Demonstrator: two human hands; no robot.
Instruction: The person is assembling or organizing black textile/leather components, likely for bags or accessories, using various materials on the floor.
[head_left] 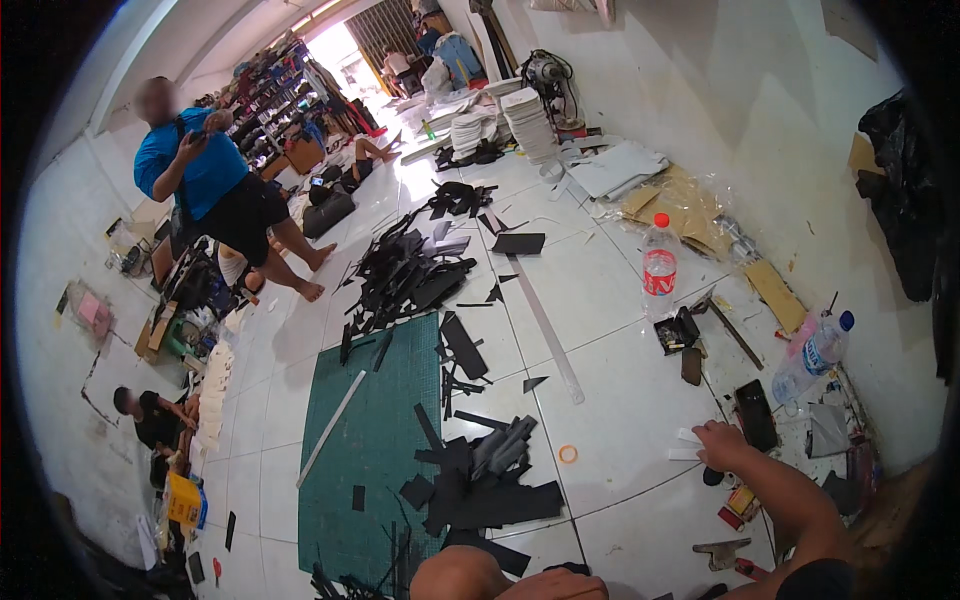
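Note:
At the right, my right hand [727, 446] reaches low over the tiles, its fingers closed at two short white strips [684, 454] that stick out to its left. A black phone [756, 415] lies just beyond this hand, and a small dark round thing [713, 477] is beside it. My left hand [555, 585] shows only in part at the lower edge, next to my bent knee [458, 574]; its fingers are mostly hidden. Black cut pieces [505, 505] lie in front of it, partly on a green cutting mat [330, 440].
A steel ruler [332, 428] lies on the mat, a longer one [540, 330] on the tiles. Black scraps [405, 270] are heaped beyond. Two bottles [659, 268], a hammer [735, 333] and a scraper [722, 553] are at right. A person in blue [205, 165] stands far left; others sit.

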